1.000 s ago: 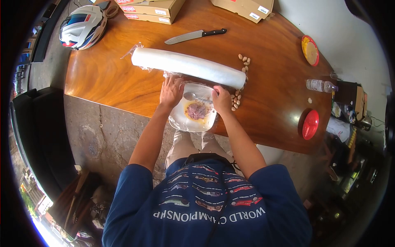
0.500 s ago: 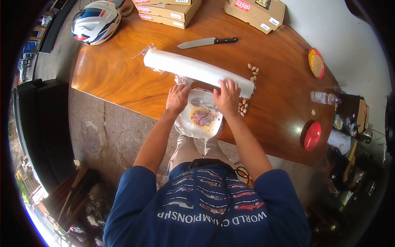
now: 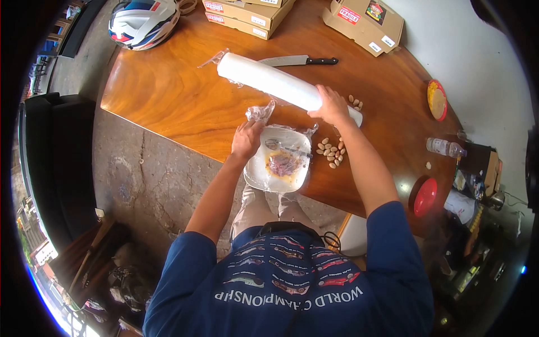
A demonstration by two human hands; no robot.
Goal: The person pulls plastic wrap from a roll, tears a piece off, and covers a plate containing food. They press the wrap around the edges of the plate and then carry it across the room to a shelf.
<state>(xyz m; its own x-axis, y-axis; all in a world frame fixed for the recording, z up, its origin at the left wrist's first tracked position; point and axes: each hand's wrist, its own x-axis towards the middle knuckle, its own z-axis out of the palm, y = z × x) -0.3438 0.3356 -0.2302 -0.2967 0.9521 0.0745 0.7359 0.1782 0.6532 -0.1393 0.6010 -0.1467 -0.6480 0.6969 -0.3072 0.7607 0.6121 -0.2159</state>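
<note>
Resting at the brown wooden table's (image 3: 163, 92) far-left part: one white helmet (image 3: 143, 25) with blue and red markings. Next, left hand (image 3: 246, 139), fingers curled against crumpled clear plastic film (image 3: 259, 113); whether they pinch it, cannot tell. Beyond, stacked brown cardboard boxes (image 3: 238, 21). Nearer, one white rounded-square plate (image 3: 255, 175), at the table's near edge, bearing a metal spoon (image 3: 287, 149) and pinkish food (image 3: 282, 164). Above it, one long white roll of film (image 3: 264, 78), slanting; behind, one black-handled knife (image 3: 322, 60). Right hand (image 3: 332, 106), part-open, thumb and fingers clasping the roll near its right end. Beside: loose tan nuts (image 3: 330, 150). Far right: one red dish (image 3: 425, 197), one clear bottle (image 3: 443, 147).
</note>
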